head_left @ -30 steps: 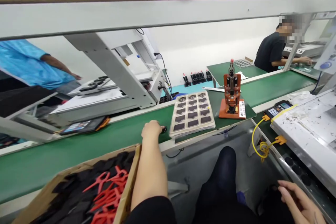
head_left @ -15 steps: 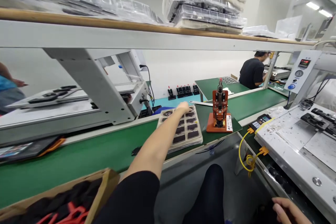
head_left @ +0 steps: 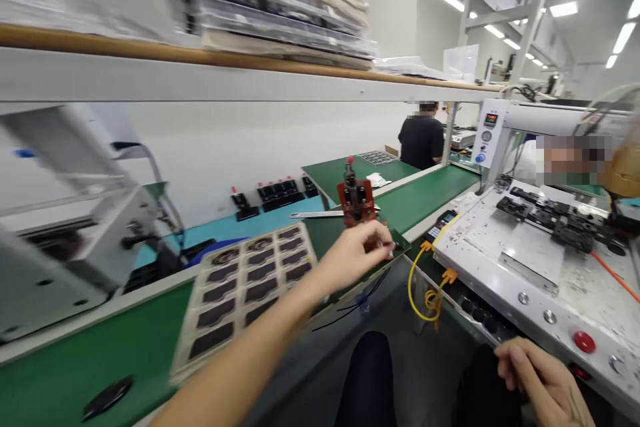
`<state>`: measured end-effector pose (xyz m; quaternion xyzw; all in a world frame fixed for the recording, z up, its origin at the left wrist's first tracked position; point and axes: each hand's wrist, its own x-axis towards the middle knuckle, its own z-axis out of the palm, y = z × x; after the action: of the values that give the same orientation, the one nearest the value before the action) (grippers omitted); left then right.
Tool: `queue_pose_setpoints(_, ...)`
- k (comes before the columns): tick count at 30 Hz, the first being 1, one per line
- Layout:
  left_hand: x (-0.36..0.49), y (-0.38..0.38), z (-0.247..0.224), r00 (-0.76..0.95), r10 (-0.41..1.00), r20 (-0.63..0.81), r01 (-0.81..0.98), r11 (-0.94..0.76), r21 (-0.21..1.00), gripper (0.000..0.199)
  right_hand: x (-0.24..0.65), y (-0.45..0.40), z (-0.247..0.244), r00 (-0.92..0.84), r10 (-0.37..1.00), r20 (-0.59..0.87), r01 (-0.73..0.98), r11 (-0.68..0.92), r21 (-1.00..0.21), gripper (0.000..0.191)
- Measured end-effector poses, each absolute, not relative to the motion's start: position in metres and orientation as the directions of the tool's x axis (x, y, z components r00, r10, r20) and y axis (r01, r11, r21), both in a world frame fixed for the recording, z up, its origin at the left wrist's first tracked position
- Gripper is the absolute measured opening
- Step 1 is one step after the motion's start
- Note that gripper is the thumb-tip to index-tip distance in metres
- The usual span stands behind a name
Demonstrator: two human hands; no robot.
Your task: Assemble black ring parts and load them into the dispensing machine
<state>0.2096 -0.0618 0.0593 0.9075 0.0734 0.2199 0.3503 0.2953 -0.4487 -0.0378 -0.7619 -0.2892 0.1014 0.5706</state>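
Head view: a small dark part, seemingly, is pinched in the left hand point(head_left: 357, 250) just before the orange toggle-clamp press point(head_left: 357, 200), placed within reach on the green bench point(head_left: 430, 190), while the right hand point(head_left: 543, 383) is held loosely curled and empty.

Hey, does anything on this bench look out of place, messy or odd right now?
A small black part lies loose on the green belt, outside the parts tray. The grey machine bed is speckled with debris. The yellow cable hangs in a tangle off its edge.

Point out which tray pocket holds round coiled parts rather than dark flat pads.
The far row of the tray, nearest the blue surface: its pockets hold round coiled parts, though blurred. The nearer rows hold dark flat rectangular pads.
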Motion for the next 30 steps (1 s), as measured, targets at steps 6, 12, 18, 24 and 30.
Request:
queue_pose_setpoints(6,0.245,-0.173,0.053,0.494,-0.437,0.752,-0.718,-0.693,0.07,0.017,0.309,-0.422,0.024,0.744,0.582,0.327,0.398,0.006,-0.917,0.056)
queue_pose_setpoints(12,0.273,-0.207,0.056,0.409,-0.519,0.75,-0.78,-0.626,-0.007,0.023,0.318,-0.428,0.039,0.782,0.537,0.317,0.424,-0.085,-0.902,0.041)
queue_pose_setpoints(18,0.295,-0.231,0.049,0.406,-0.552,0.728,-0.813,-0.582,0.013,0.02,0.331,-0.453,0.032,0.817,0.493,0.301,0.421,-0.153,-0.894,0.038)
queue_pose_setpoints(24,0.356,-0.25,0.069,0.579,-0.562,0.591,-0.792,-0.558,0.246,0.059,0.349,-0.514,0.036,0.909,0.222,0.354,0.408,-0.291,-0.865,0.041)
queue_pose_setpoints(30,0.482,-0.307,0.105,0.766,-0.517,0.382,-0.626,-0.734,0.264,0.028,0.348,-0.566,0.05,0.901,-0.001,0.434,0.404,-0.362,-0.84,0.042)
